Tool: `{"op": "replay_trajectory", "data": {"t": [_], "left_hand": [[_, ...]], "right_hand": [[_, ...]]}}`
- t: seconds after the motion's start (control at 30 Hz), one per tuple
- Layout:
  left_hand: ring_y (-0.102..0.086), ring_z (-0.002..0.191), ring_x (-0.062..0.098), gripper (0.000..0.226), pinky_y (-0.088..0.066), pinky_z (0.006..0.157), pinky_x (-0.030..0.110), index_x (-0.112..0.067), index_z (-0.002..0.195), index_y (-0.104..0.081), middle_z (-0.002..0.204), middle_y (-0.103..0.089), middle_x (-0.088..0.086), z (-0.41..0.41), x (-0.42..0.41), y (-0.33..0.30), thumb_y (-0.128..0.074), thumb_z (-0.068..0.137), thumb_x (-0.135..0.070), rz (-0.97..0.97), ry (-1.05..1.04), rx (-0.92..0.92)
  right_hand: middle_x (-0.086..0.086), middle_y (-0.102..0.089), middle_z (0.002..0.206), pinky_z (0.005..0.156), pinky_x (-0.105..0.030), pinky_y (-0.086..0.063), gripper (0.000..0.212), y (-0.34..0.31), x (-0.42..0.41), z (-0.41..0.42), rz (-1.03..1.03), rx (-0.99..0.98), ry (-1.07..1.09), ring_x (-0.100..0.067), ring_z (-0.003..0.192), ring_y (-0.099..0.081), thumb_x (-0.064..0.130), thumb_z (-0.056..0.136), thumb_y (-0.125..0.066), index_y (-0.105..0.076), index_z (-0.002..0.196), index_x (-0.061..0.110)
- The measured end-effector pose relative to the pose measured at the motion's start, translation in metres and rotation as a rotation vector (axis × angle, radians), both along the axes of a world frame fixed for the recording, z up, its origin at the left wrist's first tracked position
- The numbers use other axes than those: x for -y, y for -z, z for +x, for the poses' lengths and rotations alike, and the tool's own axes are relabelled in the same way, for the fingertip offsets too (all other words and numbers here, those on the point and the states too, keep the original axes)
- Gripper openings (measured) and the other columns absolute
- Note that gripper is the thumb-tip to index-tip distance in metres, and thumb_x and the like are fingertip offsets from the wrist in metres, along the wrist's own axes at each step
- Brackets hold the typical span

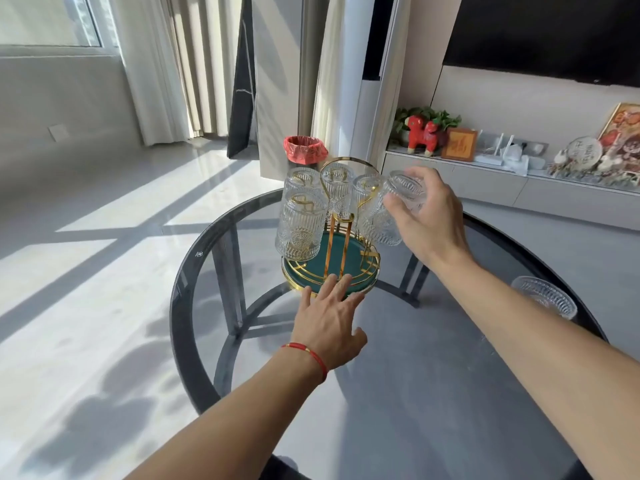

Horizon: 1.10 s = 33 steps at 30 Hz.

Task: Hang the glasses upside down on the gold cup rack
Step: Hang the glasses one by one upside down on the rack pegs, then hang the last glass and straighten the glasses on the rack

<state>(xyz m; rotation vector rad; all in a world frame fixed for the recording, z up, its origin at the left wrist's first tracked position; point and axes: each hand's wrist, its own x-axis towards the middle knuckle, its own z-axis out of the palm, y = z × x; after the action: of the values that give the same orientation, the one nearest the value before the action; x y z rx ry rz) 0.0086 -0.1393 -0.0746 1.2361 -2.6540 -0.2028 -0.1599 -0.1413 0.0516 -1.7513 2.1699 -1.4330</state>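
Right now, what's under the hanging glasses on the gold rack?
A round green tray with gold rim and wire rails, forming the gold rack's base. The left hand rests fingers on its near edge. The glasses cover the tray's far side.

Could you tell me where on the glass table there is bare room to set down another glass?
The near table between the two forearms is bare, as is the left edge beside the gold rack. It is crowded at the rack, where the left hand rests, and by the loose glass at the right rim.
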Motion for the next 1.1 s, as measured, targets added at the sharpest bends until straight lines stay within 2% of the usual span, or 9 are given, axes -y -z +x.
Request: {"op": "replay_trajectory", "data": {"t": [0.13, 0.37, 0.57, 0.67, 0.73, 0.83, 0.93, 1.0, 1.1], "left_hand": [[-0.013, 0.156, 0.028, 0.066, -0.019, 0.123, 0.062, -0.026, 0.153, -0.039, 0.170, -0.022, 0.006, 0.000, -0.001, -0.001, -0.060, 0.092, -0.040, 0.008, -0.008, -0.005], [-0.013, 0.156, 0.030, 0.064, -0.023, 0.121, 0.063, -0.025, 0.153, -0.040, 0.169, -0.023, 0.006, -0.003, -0.002, -0.004, -0.060, 0.093, -0.037, 0.025, -0.028, -0.007], [-0.017, 0.155, 0.029, 0.062, -0.027, 0.120, 0.061, -0.025, 0.152, -0.043, 0.168, -0.027, 0.006, -0.007, -0.004, -0.006, -0.060, 0.093, -0.033, 0.013, -0.050, -0.021], [-0.027, 0.150, 0.028, 0.056, -0.034, 0.116, 0.054, -0.022, 0.145, -0.051, 0.160, -0.040, 0.006, -0.008, -0.006, -0.008, -0.060, 0.091, -0.030, -0.015, -0.062, -0.072], [-0.042, 0.137, 0.027, 0.044, -0.042, 0.109, 0.046, -0.015, 0.132, -0.064, 0.143, -0.058, 0.007, -0.008, -0.006, -0.009, -0.061, 0.088, -0.022, -0.060, -0.044, -0.197], [-0.058, 0.115, 0.029, 0.030, -0.051, 0.097, 0.043, -0.007, 0.113, -0.073, 0.119, -0.072, 0.010, -0.010, -0.008, -0.014, -0.065, 0.084, -0.007, -0.076, 0.012, -0.429], [-0.066, 0.095, 0.029, 0.027, -0.055, 0.083, 0.041, -0.006, 0.104, -0.071, 0.102, -0.072, 0.010, -0.017, -0.015, -0.018, -0.064, 0.080, 0.002, -0.082, 0.023, -0.562], [-0.068, 0.091, 0.027, 0.027, -0.057, 0.080, 0.039, -0.008, 0.104, -0.070, 0.098, -0.070, 0.008, -0.021, -0.020, -0.020, -0.063, 0.081, 0.003, -0.072, 0.034, -0.598], [-0.067, 0.097, 0.026, 0.026, -0.058, 0.084, 0.037, -0.010, 0.109, -0.070, 0.105, -0.068, 0.008, -0.025, -0.026, -0.024, -0.064, 0.085, 0.000, -0.063, 0.052, -0.617]], "right_hand": [[-0.010, -0.057, 0.140, 0.095, -0.027, -0.036, 0.057, 0.012, 0.008, 0.006, 0.053, -0.042, 0.010, -0.027, 0.128, -0.052, 0.036, 0.091, -0.072, -0.050, 0.141, 0.020], [-0.010, -0.054, 0.144, 0.101, -0.037, -0.040, 0.063, 0.027, 0.011, 0.011, 0.127, -0.101, -0.016, -0.030, 0.131, -0.051, 0.034, 0.090, -0.074, -0.043, 0.143, 0.019], [-0.014, -0.044, 0.155, 0.102, -0.027, -0.033, 0.073, 0.033, 0.006, 0.010, 0.148, -0.191, -0.069, -0.031, 0.137, -0.047, 0.033, 0.096, -0.070, -0.032, 0.154, 0.012], [-0.018, -0.033, 0.161, 0.107, -0.022, -0.025, 0.080, 0.039, -0.005, 0.010, 0.143, -0.216, -0.114, -0.031, 0.145, -0.040, 0.025, 0.097, -0.069, -0.021, 0.160, 0.010], [-0.019, -0.029, 0.163, 0.112, -0.023, -0.023, 0.080, 0.046, -0.020, 0.009, 0.110, -0.218, -0.113, -0.031, 0.148, -0.036, 0.019, 0.097, -0.067, -0.018, 0.160, 0.008], [-0.023, -0.034, 0.159, 0.121, -0.033, -0.028, 0.078, 0.063, -0.050, 0.006, 0.053, -0.283, -0.112, -0.036, 0.148, -0.037, 0.005, 0.091, -0.067, -0.026, 0.158, 0.000], [-0.024, -0.042, 0.153, 0.116, -0.048, -0.040, 0.078, 0.087, -0.084, -0.005, 0.064, -0.471, -0.127, -0.040, 0.139, -0.047, 0.001, 0.083, -0.069, -0.037, 0.155, 0.001], [-0.020, -0.047, 0.149, 0.112, -0.048, -0.042, 0.076, 0.104, -0.102, -0.016, 0.072, -0.545, -0.147, -0.037, 0.134, -0.050, 0.001, 0.078, -0.070, -0.045, 0.150, 0.003], [-0.017, -0.054, 0.142, 0.111, -0.054, -0.037, 0.066, 0.113, -0.114, -0.034, 0.057, -0.513, -0.083, -0.038, 0.136, -0.047, 0.002, 0.073, -0.071, -0.058, 0.138, 0.005]]}}
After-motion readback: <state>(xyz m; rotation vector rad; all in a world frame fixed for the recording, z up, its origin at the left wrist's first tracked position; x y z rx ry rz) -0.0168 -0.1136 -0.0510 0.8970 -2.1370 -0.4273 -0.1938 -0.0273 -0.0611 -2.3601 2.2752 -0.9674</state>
